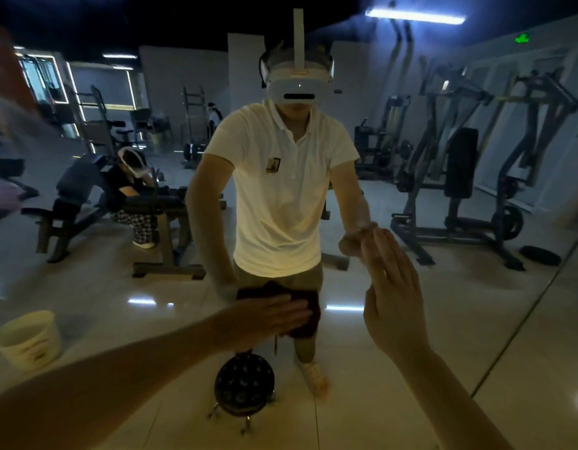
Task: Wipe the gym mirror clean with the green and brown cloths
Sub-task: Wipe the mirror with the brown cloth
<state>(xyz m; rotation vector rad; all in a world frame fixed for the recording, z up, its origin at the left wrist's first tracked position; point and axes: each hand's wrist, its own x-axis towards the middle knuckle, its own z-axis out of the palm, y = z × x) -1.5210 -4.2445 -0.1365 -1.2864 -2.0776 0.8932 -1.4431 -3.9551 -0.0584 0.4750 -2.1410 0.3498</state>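
Cloth [268, 290]: brown, bunched on mirror [118, 287], pressed by flat left hand [265, 318].
Right hand [393, 303]: released, right of cloth.
Room: dim; bucket [27, 339] left of cloth.

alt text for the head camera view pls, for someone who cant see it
A left hand presses a brown cloth flat against a gym mirror, while the right hand is raised open beside it, holding nothing. The glass reflects the person in a white shirt and weight machines; a pale bucket sits at lower left.
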